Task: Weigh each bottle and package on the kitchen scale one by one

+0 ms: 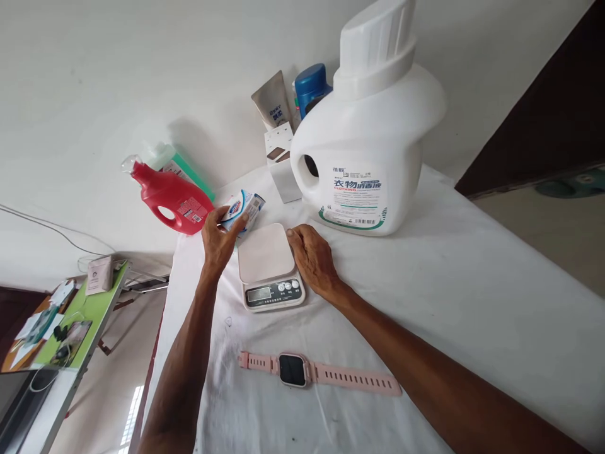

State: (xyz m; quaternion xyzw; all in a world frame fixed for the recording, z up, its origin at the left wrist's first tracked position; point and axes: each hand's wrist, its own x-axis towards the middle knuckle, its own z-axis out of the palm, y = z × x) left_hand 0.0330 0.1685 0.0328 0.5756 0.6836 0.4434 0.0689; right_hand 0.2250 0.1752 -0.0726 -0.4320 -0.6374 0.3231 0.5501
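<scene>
My left hand [218,234] is closed around a small white and blue soap box [242,211], held tilted just past the far left corner of a kitchen scale [266,255]. The scale has a bare white platform, a small display and a row of buttons along its near edge. Against the scale's right side rests my right hand [312,257], fingers curled and thumb at the platform's edge; its fingertips are hidden. Nearer to me lies a pink smartwatch [293,370], strap stretched out flat.
A big white detergent jug [368,139] stands behind my right hand. Beside it are a white box [284,173], a grey tube [274,101] and a blue-capped bottle [312,85]. A red bottle [177,195] and a green bottle [186,167] stand left, by the wall.
</scene>
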